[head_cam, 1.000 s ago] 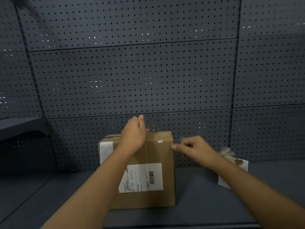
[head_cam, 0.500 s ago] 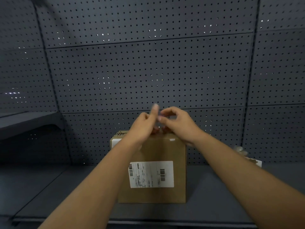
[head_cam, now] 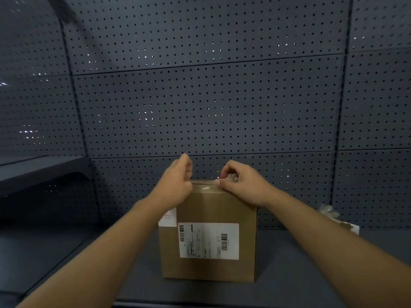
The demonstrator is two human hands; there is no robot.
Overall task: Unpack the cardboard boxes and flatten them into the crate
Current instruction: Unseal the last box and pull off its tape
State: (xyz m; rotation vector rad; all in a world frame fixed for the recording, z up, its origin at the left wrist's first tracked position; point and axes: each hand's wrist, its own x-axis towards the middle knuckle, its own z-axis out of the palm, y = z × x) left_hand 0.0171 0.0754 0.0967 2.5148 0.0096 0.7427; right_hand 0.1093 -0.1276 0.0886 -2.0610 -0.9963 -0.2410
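Here, one closed cardboard box stood on a dark shelf before a pegboard wall, bearing two white labels. The left hand, fingers curled, rested at the box's top left edge. The right hand pinched a small crumpled scrap at the top edge.

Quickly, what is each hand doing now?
Left hand: curled at the box top; grip cannot be told.
Right hand: pinching clear tape.
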